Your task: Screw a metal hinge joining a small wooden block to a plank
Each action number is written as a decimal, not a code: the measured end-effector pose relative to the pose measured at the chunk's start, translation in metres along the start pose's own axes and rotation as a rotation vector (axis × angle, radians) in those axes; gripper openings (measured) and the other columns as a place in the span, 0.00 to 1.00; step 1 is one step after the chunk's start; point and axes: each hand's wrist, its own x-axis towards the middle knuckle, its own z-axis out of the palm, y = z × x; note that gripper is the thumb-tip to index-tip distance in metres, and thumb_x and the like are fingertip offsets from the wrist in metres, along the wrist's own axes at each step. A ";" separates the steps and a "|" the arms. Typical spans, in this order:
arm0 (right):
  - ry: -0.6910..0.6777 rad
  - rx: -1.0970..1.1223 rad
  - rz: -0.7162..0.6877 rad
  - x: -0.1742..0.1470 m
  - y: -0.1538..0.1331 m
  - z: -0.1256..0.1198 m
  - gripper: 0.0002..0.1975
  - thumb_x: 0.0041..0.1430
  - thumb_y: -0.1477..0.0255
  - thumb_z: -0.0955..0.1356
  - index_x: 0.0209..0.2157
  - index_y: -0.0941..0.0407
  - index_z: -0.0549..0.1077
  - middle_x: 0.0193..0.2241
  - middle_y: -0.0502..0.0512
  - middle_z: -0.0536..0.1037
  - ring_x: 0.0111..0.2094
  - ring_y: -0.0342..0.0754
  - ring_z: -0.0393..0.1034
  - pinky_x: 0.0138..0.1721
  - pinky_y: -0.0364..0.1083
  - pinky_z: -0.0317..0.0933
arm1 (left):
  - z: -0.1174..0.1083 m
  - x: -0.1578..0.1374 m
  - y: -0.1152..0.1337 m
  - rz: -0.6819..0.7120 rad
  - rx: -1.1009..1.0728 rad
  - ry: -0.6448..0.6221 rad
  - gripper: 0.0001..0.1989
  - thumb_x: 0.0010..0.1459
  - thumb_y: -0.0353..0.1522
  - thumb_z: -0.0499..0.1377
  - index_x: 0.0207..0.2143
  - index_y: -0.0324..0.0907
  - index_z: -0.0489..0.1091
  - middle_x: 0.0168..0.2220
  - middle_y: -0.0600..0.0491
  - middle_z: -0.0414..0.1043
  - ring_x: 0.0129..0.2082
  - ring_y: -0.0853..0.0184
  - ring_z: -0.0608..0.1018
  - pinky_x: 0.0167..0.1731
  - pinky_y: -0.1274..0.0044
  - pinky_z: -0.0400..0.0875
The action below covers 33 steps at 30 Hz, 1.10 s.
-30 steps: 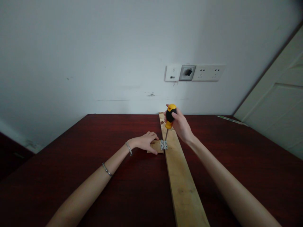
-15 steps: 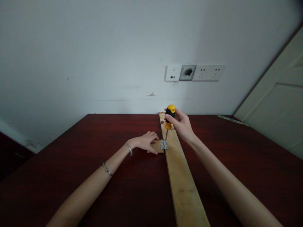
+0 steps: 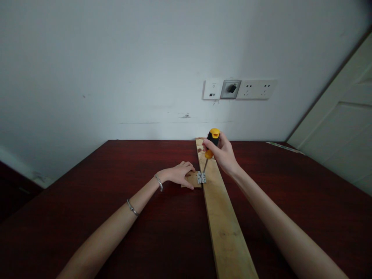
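Note:
My right hand (image 3: pixel 224 152) is closed around the black and yellow handle of a screwdriver (image 3: pixel 214 136). Its metal shaft slants down to the far edge of a silver hinge (image 3: pixel 201 178). The hinge spans from a small wooden block (image 3: pixel 192 179) on the left to a long wooden plank (image 3: pixel 222 221) on the right. My left hand (image 3: pixel 180 174) grips the small block, thumb on the near side and fingers on the far side. Whether the screwdriver's tip sits in a screw is too small to tell.
The dark red table (image 3: pixel 130 240) reaches back to a white wall (image 3: pixel 145 69) with a row of sockets (image 3: pixel 255 89). A thin patterned strip (image 3: pixel 285 147) lies at the table's back right, near a panelled white door (image 3: pixel 343 116).
The screwdriver's handle has tilted a little to the right, and my right fingers have shifted with it. My left hand, the block and the plank stay nearly still.

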 end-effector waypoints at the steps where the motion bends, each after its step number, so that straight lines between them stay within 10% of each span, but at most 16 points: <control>1: 0.006 0.007 -0.005 0.001 0.002 0.000 0.13 0.54 0.62 0.70 0.34 0.53 0.65 0.25 0.45 0.70 0.25 0.40 0.65 0.30 0.43 0.62 | 0.000 0.000 0.000 0.001 0.002 0.000 0.32 0.43 0.49 0.65 0.46 0.42 0.64 0.46 0.49 0.61 0.48 0.58 0.63 0.48 0.70 0.61; 33: -0.052 0.134 0.007 0.003 0.007 -0.003 0.13 0.55 0.62 0.69 0.41 0.49 0.68 0.36 0.49 0.70 0.36 0.43 0.69 0.40 0.46 0.66 | 0.000 0.000 0.000 0.006 0.005 -0.002 0.32 0.44 0.49 0.65 0.46 0.41 0.64 0.46 0.49 0.61 0.47 0.59 0.63 0.47 0.71 0.61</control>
